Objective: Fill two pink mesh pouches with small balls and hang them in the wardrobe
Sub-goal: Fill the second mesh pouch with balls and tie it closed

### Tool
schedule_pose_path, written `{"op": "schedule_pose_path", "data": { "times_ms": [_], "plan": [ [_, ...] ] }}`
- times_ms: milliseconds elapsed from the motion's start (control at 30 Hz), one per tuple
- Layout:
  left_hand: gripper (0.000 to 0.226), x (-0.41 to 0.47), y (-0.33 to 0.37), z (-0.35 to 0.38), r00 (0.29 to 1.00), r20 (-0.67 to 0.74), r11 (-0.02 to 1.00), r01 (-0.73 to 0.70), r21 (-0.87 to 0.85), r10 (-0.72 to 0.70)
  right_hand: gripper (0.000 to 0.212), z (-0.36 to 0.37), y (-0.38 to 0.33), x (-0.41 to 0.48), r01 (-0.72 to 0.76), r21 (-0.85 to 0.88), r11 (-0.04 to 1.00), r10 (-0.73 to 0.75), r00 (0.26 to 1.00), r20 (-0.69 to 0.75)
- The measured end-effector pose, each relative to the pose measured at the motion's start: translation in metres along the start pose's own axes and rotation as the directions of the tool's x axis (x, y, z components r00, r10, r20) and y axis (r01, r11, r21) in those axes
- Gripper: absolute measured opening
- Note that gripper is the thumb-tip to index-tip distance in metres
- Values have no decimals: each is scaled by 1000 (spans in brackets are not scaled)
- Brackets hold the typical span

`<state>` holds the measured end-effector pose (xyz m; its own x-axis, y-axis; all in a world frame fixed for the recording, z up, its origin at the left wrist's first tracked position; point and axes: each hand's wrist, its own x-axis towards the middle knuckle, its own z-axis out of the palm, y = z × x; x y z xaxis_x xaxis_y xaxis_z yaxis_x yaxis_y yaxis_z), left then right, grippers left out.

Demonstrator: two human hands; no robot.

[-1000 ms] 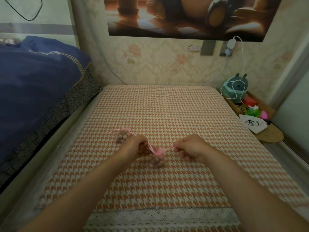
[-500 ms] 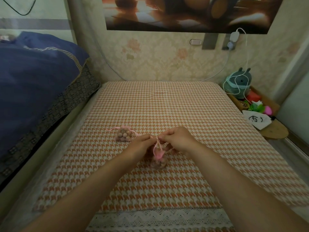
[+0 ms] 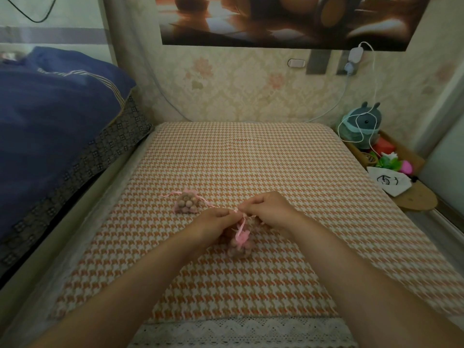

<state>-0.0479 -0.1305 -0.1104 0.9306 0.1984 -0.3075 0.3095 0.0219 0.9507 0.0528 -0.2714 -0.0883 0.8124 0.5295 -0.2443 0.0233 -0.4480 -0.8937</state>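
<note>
Fingers of left hand [image 3: 213,223] and right hand [image 3: 270,212] pinching drawstring [image 3: 240,226] of one filled pouch [image 3: 239,246]; second pouch [image 3: 187,204] beside

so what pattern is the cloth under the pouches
Orange and white houndstooth cloth, with a white lace edge; the head view shows it clearly.

Centre of frame: cloth-covered surface [image 3: 251,159], running from the lower edge up to the wall [image 3: 238,91]. On it, left of centre: filled pouch [image 3: 187,203]. Just right of and below it: second pouch [image 3: 239,244], hanging under the left hand [image 3: 213,222] and right hand [image 3: 270,209], fingertips meeting on its drawstring [image 3: 241,226]. Left side: bedding [image 3: 50,121]. Upper centre: picture [image 3: 276,21]. Right edge: low shelf [image 3: 416,199], with plush toy [image 3: 361,124] at its back.
</note>
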Motion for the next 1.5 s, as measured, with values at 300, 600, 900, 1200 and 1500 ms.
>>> {"op": "schedule_pose_path", "data": {
  "times_ms": [300,600,900,1200,1500],
  "plan": [
    [28,2,-1,-5,998,-14,997,56,-46,-57,29,-7,-6,-14,-26,-155,987,50,987,152],
    [39,-2,4,-13,993,33,992,111,-58,-110,24,0,-4,-14,-195,-131,972,213,966,147],
    [12,-14,-9,-12,985,-168,999,-30,-12,28,21,12,11,-7,-351,99,931,346,936,65],
    [25,-20,-12,-15,916,-186,708,-135,693,356,14,12,5,-20,-101,67,993,108,988,-114],
    [46,-10,-5,-24,946,-62,537,-125,834,317,12,12,15,-24,335,-400,853,-369,930,-6]
  ]
}}
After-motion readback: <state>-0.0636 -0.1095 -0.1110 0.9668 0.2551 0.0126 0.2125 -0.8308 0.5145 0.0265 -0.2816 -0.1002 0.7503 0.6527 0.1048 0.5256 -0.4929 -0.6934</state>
